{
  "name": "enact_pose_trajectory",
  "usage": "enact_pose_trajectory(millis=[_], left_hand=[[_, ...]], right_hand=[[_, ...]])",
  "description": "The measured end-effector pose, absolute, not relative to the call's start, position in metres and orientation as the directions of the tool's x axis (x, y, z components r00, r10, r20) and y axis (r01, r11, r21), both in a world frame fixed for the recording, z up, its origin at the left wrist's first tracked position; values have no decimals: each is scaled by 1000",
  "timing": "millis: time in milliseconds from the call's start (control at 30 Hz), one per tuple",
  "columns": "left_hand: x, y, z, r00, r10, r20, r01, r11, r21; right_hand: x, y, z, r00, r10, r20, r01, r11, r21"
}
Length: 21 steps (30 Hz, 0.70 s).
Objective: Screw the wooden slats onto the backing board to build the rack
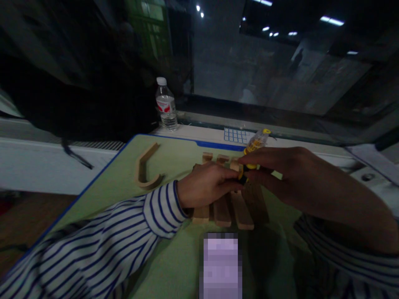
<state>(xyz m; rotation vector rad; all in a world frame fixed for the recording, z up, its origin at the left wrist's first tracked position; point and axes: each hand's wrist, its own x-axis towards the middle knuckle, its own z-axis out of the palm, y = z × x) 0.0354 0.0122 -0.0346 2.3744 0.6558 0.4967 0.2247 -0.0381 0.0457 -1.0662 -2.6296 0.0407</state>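
Dim overall, white lamp glints (332, 20) on dark window (218, 54), soft shadows across tabletop (115, 178)

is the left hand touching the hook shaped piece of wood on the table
Apart. The head view shows a strip of bare green table between the left hand and the wood's curled end.

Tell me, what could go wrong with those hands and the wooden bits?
Maybe two things. The right hand pinches a small yellow-and-black thing very close to the left hand, so a slip might bump those fingers. And the striped left sleeve looks close to the hooked wooden piece, so it could nudge it.
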Motion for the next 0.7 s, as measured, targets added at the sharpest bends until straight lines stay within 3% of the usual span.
enact_pose_trajectory(millis=[433, 700], left_hand=[[35, 12, -33, 839, 511, 187, 252, -669, 699], [34, 9, -34, 743, 644, 180, 407, -649, 642]], right_hand=[[224, -38, 48, -678, 690, 254, 682, 719, -134], [223, -38, 47, -647, 729, 222, 711, 683, -168]])
